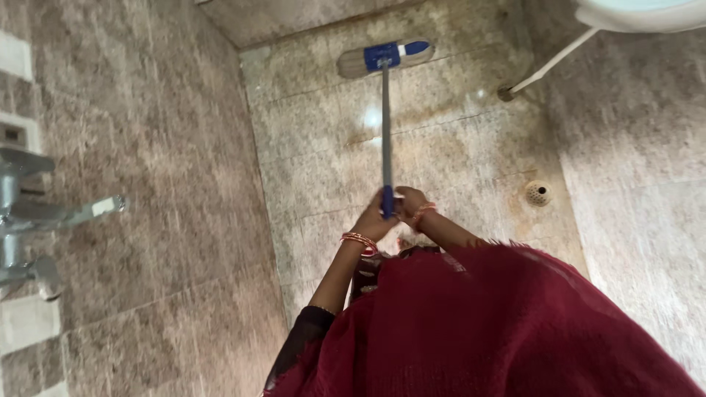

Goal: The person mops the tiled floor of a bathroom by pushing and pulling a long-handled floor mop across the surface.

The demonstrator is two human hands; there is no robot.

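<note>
Down on the floor: flat mop (pixel 385 56) against the wall base
Grip: left hand (pixel 376 219) and right hand (pixel 409 205) both wrapped round the handle
Risk: wet tiles (pixel 441 140), she could slip, I reckon

Bare floor (pixel 441 147) between wall (pixel 147 147) and pipe (pixel 548 66)

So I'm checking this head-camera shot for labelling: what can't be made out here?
- Left hand and right hand: small and motion-blurred on the mop handle, so the finger grip is unclear.
- Mop head: its underside lies against the floor, hidden.
- Basin: cut off by the top edge.
- Wall taps: cut off by the left edge.
- Feet: hidden by the red garment.
</note>
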